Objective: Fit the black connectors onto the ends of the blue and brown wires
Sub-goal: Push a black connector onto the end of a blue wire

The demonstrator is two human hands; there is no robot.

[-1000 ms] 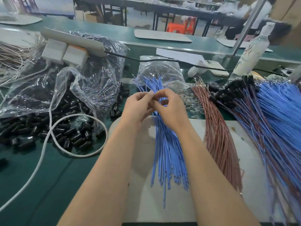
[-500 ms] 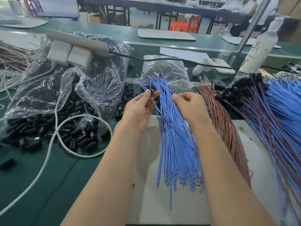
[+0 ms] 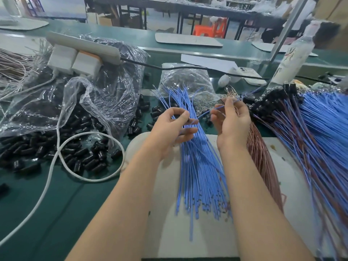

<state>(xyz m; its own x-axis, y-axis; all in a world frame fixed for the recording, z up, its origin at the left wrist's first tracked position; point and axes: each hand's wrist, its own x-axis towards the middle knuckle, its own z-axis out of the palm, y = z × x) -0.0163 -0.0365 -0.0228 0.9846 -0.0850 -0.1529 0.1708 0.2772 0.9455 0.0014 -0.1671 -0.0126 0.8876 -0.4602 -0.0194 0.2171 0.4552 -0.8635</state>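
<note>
All of it sits on one green bench (image 3: 56, 204), with the bundle of blue wires (image 3: 197, 166) as landmark. Under the bundle lies a pale mat (image 3: 188, 242). Left of the bundle, a clear plastic bag (image 3: 94, 95) spills a heap of black connectors (image 3: 84, 157). Well right of it fan the capped wires (image 3: 320, 147), and just beside it on the right lie the brown wires (image 3: 261, 157). Over the bundle's far end, the right hand (image 3: 232, 123) pinches a single blue wire (image 3: 206, 112). The left hand (image 3: 169, 129), fingers curled, pinches one small connector (image 3: 176, 116), mostly hidden.
</note>
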